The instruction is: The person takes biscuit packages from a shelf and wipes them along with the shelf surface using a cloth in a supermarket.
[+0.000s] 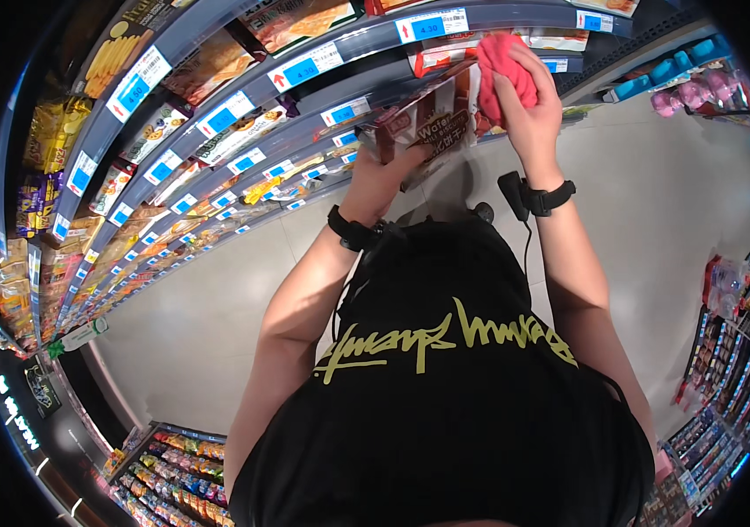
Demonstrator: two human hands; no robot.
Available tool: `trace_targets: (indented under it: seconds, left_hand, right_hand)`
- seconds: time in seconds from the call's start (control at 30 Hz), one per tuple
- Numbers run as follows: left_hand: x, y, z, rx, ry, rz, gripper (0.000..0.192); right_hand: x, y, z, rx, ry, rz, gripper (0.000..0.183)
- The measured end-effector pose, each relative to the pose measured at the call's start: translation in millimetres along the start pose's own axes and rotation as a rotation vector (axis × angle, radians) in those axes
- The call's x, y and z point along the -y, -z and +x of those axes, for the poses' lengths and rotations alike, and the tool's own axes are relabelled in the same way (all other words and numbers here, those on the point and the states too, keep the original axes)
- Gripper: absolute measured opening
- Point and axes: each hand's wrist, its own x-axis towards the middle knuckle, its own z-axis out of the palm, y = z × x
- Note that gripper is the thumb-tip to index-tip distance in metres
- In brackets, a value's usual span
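Note:
My left hand [378, 181] grips the lower left part of a brown and white packet of wafer biscuits [437, 125], its thumb across the front. At the packet's upper right edge, my right hand [529, 99] holds a bunched pink cloth [506, 76], which touches or nearly touches the wrapper. Both hands are raised beside the store shelf, and each wrist wears a black strap. The far side of the packet is hidden.
Tiered shelves [375, 43] of packaged snacks, with price tags along their edges, curve across the top and left. Below lies a pale tiled floor [197, 342]. More stocked racks [724, 369] stand at the right and a snack rack [177, 471] at lower left.

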Motion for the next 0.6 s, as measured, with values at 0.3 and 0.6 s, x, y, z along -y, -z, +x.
trace_targets:
  seconds: [0.3, 0.6]
  left_hand:
    - [-38, -7, 4, 0.152, -0.114, 0.575, 0.051]
    - [-71, -23, 11, 0.247, -0.593, 0.866, 0.062]
  right_hand:
    - [108, -2, 4, 0.485, 0.245, 0.117, 0.038]
    - [64, 10, 34, 0.237, 0.364, -0.163, 0.041]
